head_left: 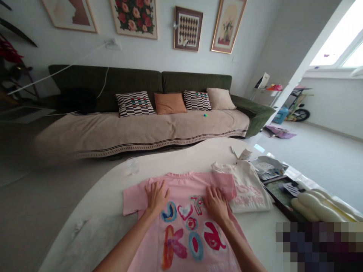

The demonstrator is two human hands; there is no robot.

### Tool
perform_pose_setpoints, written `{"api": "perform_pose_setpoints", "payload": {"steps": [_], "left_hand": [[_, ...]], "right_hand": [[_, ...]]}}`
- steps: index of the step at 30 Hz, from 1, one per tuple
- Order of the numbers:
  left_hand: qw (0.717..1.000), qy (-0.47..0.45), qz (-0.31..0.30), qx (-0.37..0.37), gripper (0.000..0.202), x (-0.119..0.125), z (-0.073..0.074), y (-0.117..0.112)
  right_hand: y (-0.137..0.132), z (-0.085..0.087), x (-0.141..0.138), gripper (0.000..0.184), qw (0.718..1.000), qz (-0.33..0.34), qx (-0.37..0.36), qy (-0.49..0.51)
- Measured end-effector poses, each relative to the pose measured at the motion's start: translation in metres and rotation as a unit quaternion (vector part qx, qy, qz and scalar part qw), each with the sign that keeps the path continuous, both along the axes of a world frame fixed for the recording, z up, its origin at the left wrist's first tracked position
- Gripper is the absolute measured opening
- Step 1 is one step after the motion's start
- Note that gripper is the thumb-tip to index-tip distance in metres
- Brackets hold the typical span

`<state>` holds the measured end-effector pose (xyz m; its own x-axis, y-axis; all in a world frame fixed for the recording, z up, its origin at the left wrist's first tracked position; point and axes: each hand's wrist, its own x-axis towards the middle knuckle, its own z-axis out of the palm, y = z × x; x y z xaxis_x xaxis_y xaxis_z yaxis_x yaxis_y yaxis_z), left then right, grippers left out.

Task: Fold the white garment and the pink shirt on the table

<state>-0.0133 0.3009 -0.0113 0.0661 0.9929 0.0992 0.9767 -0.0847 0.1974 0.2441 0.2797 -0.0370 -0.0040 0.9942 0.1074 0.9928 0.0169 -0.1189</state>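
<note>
A pink T-shirt [176, 189] with colourful painted letters lies spread on the white table, its collar toward the sofa. My left hand [157, 196] rests flat on the shirt near the left sleeve, fingers spread. On the other side, my right hand [216, 202] presses flat near the right sleeve, fingers extended and slightly apart. Neither hand grips anything. A white T-shirt [252, 198] with pink print lies to the right, partly under the pink right sleeve. The lower hem of the pink shirt runs out of view.
The white table [93, 200] has a curved edge. A clear cup [132, 166] stands at its back left. Toward the right are a silver plastic bag [268, 166], a dark tray [279, 189] and a pale puffy cushion [317, 206]. A green sofa [107, 81] stands behind.
</note>
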Motion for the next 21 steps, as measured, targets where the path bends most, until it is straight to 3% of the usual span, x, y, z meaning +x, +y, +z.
{"api": "perform_pose_setpoints", "payload": {"steps": [5,9,15,18,21], "left_hand": [[0.998,-0.016,-0.055,-0.02,0.057,0.011,-0.009,0.031],[0.997,-0.025,-0.054,-0.041,0.066,0.008,-0.02,0.04],[0.999,-0.016,-0.026,-0.044,0.073,0.005,-0.021,0.046],[0.998,-0.007,-0.029,-0.053,0.075,0.005,-0.021,0.049],[0.995,0.005,-0.043,-0.093,0.076,0.004,-0.018,0.054]], "right_hand": [[0.044,0.008,-0.029,0.05,0.998,0.06,-0.014,0.006],[0.061,0.004,-0.036,0.055,0.999,0.038,-0.023,0.017],[0.069,-0.002,-0.03,0.065,0.999,0.002,-0.038,0.032],[0.068,0.01,-0.03,0.066,0.998,-0.001,-0.051,0.037],[0.04,0.033,-0.041,0.064,0.996,0.015,-0.071,0.042]]}}
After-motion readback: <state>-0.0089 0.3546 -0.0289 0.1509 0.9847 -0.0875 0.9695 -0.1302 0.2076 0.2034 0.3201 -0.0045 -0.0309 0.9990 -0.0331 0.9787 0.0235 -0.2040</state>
